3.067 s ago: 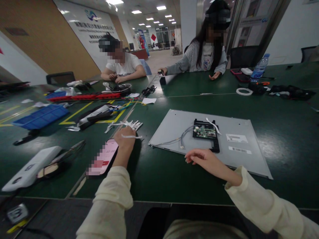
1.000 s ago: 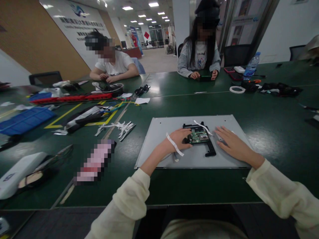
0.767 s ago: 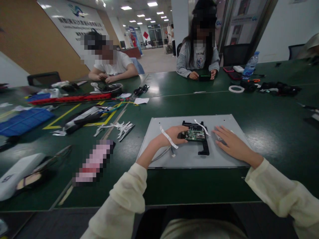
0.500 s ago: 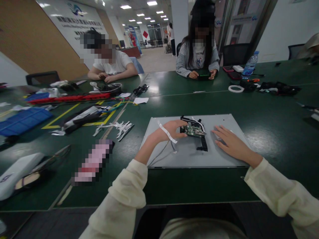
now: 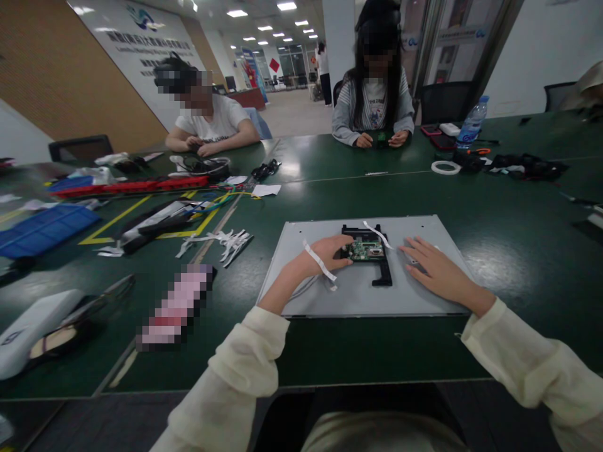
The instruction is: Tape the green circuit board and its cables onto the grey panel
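Observation:
A green circuit board sits in a black bracket on a flat light-grey panel. My left hand is closed on the board's left edge, thumb and fingers around it. A white strip of tape crosses the back of that hand, and a grey cable runs beneath the wrist. Another white strip lies over the top of the bracket. My right hand rests flat on the panel's right side, fingers stretched out and apart from the bracket; what lies under its palm is mostly hidden.
Torn white strips and a blurred pink phone-like object lie to the left. Beyond them are a blue tray and cables. A tape roll and a water bottle stand farther right. Two people sit across the table.
The board and bracket have tilted down and now lie flatter on the panel. My left hand has moved slightly with them. My right hand has stayed in place.

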Tool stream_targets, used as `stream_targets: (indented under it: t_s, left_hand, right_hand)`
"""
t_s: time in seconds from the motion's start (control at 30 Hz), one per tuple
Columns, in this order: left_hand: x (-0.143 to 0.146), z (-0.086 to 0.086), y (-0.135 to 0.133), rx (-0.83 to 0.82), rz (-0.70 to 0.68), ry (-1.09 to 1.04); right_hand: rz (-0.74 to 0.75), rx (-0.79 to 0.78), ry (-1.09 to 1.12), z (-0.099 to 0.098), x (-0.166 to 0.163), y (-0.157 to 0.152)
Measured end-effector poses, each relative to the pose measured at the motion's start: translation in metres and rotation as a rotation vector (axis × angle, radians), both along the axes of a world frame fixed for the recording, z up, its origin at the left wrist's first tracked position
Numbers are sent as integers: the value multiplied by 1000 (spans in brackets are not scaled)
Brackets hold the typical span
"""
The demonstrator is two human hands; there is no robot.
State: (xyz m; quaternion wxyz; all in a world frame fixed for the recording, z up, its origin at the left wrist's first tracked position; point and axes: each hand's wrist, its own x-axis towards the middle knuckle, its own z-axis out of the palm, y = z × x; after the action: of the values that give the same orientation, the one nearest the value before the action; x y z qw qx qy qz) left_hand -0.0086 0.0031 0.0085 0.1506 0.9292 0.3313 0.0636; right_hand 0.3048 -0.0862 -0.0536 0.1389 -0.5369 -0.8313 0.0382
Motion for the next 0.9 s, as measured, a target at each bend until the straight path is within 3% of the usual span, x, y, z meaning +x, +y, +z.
stream_targets:
  t_s: [0.7, 0.9]
  left_hand:
    - [-6, -5, -28, 57, -5, 12]
    - [-7, 0, -44, 99, 94, 130]
  right_hand:
    - [55, -17, -32, 1, -1, -9]
    - [45, -35, -49, 7, -3, -15]
